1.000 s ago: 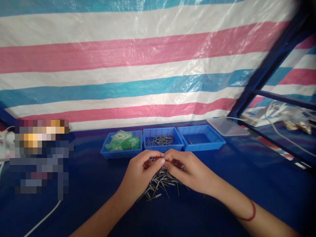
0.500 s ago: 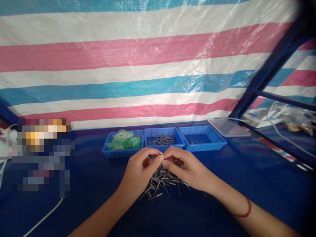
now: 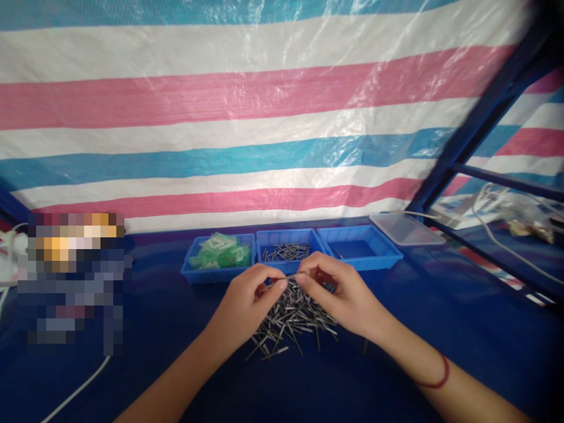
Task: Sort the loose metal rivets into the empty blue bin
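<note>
My left hand (image 3: 255, 299) and my right hand (image 3: 341, 291) meet over a loose pile of blind rivets (image 3: 291, 320) on the blue table. Between their fingertips lies a thin metal blind rivet (image 3: 292, 276), with thumb and forefinger of each hand pinched at either end of it. Much of that rivet is covered by the fingers. Just behind the hands is a blue tray (image 3: 259, 241) with more rivets (image 3: 288, 251) in it.
To the left, a blue tray (image 3: 189, 271) holds green-and-clear plastic bags (image 3: 222, 249). On the right stands a blue tray (image 3: 388, 252) with a single thin piece inside, beside a clear plastic lid (image 3: 408, 228). A white cable (image 3: 79, 388) crosses the left side.
My right hand has moved slightly right, away from my left. A gap now shows between the fingertips, with the rivet visible across it.
</note>
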Tool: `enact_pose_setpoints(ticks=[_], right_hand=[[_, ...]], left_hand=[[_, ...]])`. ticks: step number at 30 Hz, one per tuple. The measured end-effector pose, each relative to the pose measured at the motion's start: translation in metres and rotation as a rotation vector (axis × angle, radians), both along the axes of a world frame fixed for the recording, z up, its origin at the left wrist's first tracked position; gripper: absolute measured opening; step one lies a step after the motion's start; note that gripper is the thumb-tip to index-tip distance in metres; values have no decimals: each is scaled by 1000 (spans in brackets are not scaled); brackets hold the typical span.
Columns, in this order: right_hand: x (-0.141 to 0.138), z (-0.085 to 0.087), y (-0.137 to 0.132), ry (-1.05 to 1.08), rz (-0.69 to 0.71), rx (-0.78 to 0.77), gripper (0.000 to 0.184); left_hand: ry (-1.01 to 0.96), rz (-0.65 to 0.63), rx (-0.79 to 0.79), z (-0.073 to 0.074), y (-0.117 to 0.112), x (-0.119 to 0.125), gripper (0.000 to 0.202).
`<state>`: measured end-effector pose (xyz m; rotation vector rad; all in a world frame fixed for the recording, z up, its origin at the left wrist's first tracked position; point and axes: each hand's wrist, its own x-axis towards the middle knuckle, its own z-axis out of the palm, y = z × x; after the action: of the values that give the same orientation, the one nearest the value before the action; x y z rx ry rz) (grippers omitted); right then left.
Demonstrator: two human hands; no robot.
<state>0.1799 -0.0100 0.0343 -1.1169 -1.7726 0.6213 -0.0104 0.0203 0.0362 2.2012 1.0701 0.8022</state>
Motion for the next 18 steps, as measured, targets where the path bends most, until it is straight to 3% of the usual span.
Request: enact_pose_setpoints(ticks=[2, 7, 10, 12, 16, 18], right_hand=[[11, 3, 4, -77, -118, 70, 17], [61, 5, 28, -358, -594, 135, 20], [89, 8, 35, -570, -644, 85, 22], [98, 15, 29, -614, -497, 1, 21], [94, 22, -8, -570, 122, -298, 11], [88, 15, -28, -551, 209, -365, 10]], left_hand=[[86, -9, 45, 2, 1, -3, 17], [301, -105, 103, 15, 2, -13, 16], [449, -200, 54, 23, -1, -17, 17], [536, -244, -17, 27, -6, -20, 18], [630, -257, -139, 34, -15, -27, 16], [654, -239, -153, 38, -17, -28, 14]])
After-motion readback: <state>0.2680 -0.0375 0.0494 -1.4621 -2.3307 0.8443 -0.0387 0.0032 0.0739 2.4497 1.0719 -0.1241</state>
